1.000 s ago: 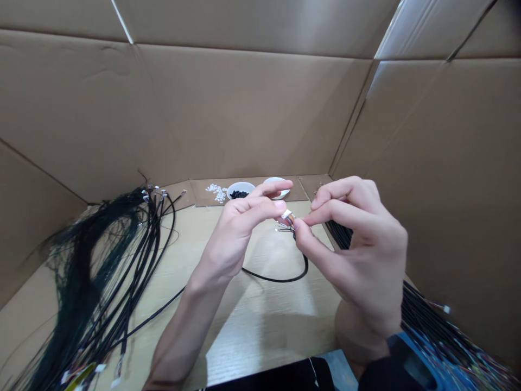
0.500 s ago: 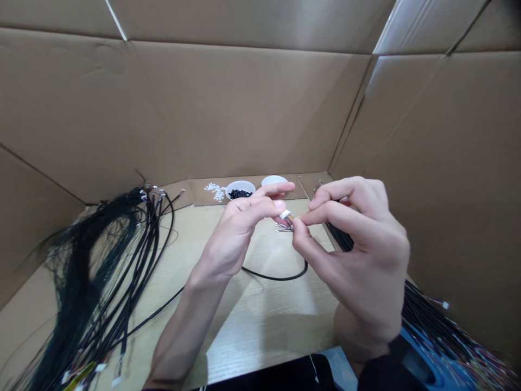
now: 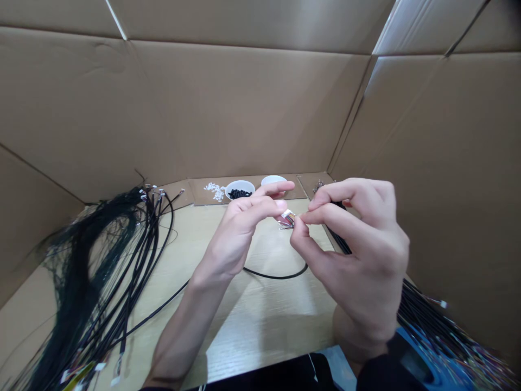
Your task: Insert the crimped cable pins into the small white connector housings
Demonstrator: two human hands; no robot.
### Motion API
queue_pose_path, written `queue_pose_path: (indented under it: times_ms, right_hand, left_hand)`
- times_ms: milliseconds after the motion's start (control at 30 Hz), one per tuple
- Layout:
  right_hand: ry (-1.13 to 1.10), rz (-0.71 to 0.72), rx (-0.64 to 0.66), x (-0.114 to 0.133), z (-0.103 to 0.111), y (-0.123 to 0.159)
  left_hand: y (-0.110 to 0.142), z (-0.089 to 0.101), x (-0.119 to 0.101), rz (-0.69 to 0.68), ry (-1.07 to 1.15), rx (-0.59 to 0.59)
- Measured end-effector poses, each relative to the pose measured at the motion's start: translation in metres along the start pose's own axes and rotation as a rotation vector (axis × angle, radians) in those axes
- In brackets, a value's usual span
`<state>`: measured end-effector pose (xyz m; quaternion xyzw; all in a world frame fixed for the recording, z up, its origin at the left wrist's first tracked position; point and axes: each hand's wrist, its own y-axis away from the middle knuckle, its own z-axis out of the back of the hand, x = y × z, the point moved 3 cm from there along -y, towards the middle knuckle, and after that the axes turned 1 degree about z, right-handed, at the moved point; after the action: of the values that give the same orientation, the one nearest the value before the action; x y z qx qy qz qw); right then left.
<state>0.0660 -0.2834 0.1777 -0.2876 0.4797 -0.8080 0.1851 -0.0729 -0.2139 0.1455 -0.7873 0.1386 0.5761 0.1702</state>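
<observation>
Between thumb and fingers, my left hand (image 3: 244, 222) pinches a small white connector (image 3: 287, 214). Thin coloured wires (image 3: 290, 219) run from the connector into the fingertips of my right hand (image 3: 354, 244), which are closed on them. A few loose wire ends with bare tips (image 3: 285, 225) hang just below the connector. A black cable (image 3: 277, 277) curves across the table beneath both hands and passes behind my left forearm toward the cable bundle on the left.
Black cables with white connectors (image 3: 138, 282) lie at left beside dark stringy strands (image 3: 81, 282). At the back are a bowl of black pieces (image 3: 240, 191), loose white pieces (image 3: 215, 191) and another white bowl (image 3: 274, 180). More cables (image 3: 431, 315) lie at right. Cardboard walls (image 3: 244, 108) enclose the table.
My right fingertips have shifted slightly on the wires, and more of the coloured wires shows beside the connector. My left hand is nearly still.
</observation>
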Motion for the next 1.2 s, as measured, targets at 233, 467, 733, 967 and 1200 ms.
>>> queue_pose_path:
  times_ms: [233, 467, 733, 967, 1200]
  right_hand:
    - [0.018, -0.003, -0.002, 0.0, 0.0, 0.001]
    - [0.037, 0.03, 0.025, -0.002, -0.002, 0.0]
    - [-0.015, 0.093, 0.088, -0.007, -0.002, -0.001]
    - [-0.068, 0.161, 0.177, -0.013, -0.003, -0.002]
    - [-0.251, 0.069, 0.234, -0.025, -0.004, -0.006]
  left_hand:
    - [-0.001, -0.001, 0.001, 0.013, -0.036, 0.003]
    - [0.001, 0.002, -0.006, -0.084, -0.138, -0.031]
    - [0.003, 0.004, -0.006, -0.098, -0.172, -0.035]
    - [0.006, 0.012, -0.013, -0.135, -0.323, 0.047]
    - [0.008, 0.018, -0.022, -0.21, -0.444, 0.112]
